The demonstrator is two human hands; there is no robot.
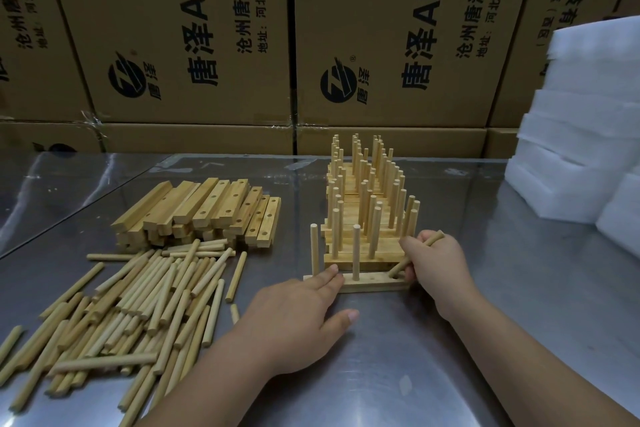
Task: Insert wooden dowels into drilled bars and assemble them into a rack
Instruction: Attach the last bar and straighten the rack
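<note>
Big brown boxes (pixel 207 45) behind a shiny metal table (pixel 485 340)
White foam (pixel 581 149) at right; loose dowels (pixel 138 305) at left (drilled bars (pixel 207 208) behind); left hand (pixel 294 315) presses flat on one bar (pixel 374 282); right hand (pixel 440 263) grips a slanted dowel (pixel 400 267) at its hole.

Cardboard boxes (pixel 194 45) read "唐泽AH4" and "沧州唐泽通信".

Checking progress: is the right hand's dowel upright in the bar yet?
Tilted: the right hand holds the dowel slanted, lower tip at the bar.
</note>
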